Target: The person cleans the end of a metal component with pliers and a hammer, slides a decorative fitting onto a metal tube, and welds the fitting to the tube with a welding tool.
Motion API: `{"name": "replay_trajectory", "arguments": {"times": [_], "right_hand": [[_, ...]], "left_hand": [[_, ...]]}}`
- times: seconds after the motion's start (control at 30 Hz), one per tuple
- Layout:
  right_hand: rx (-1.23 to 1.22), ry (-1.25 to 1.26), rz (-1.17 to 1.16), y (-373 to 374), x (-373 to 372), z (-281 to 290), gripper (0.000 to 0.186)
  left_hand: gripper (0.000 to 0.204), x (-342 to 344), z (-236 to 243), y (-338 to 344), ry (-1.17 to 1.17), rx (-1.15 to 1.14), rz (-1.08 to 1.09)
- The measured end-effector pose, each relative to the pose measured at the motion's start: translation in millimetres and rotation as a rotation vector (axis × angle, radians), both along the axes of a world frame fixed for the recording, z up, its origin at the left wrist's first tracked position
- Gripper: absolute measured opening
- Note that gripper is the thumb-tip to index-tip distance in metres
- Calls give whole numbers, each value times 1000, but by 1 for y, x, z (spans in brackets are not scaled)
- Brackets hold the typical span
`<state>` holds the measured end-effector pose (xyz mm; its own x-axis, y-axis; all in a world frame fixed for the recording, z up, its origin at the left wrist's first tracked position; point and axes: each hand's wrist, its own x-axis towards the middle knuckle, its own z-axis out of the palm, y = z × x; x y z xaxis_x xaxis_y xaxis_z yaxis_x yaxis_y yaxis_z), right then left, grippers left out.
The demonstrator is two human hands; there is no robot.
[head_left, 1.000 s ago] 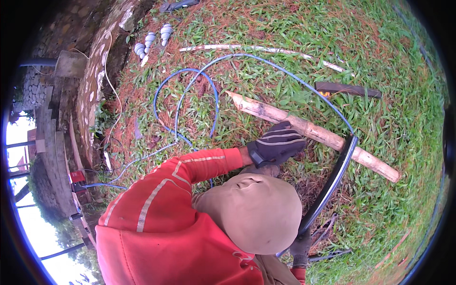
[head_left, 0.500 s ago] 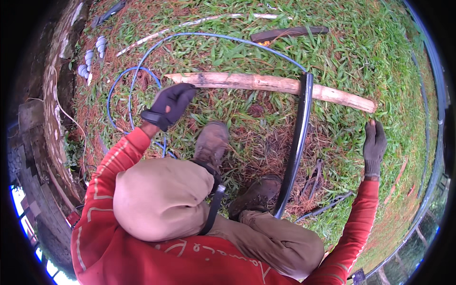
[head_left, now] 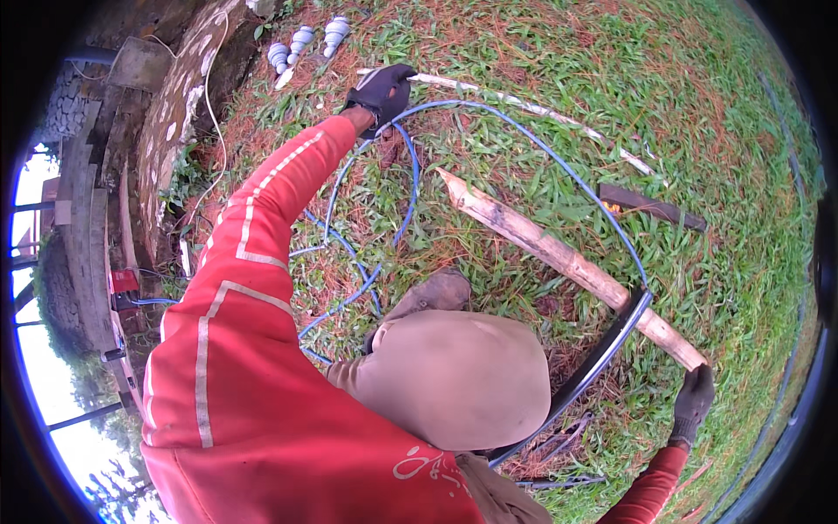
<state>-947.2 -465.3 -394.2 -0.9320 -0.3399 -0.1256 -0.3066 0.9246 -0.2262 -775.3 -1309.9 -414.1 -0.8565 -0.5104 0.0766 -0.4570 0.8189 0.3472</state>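
My left hand, in a dark glove, reaches far forward and closes around a thin whitish stick near its left end. At the far right, my gloved right hand has its fingers bent against the near end of a thick pale bamboo pole. The pole lies slantwise on the grass, its pointed end towards the middle. A black curved tube crosses over the pole, and a blue hose runs from the tube's upper end in a wide arc. My bent knee hides the tube's lower part.
A dark flat bar lies on the grass beyond the pole. Several grey-white ribbed insulator-like pieces sit at the far left, beside a stone edge. Loops of blue hose lie left of my foot. A red box stands further left.
My left hand has moved from beside the pole's pointed end out to the thin stick. My right hand now touches the pole's other end. My body leans over, and the view has turned left.
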Motion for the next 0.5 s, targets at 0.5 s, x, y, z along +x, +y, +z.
{"name": "replay_trajectory", "arguments": {"times": [0.5], "right_hand": [[361,-74,-218,52,-13,7,15]], "left_hand": [[43,10,-54,-314,-38,-266,824]]}}
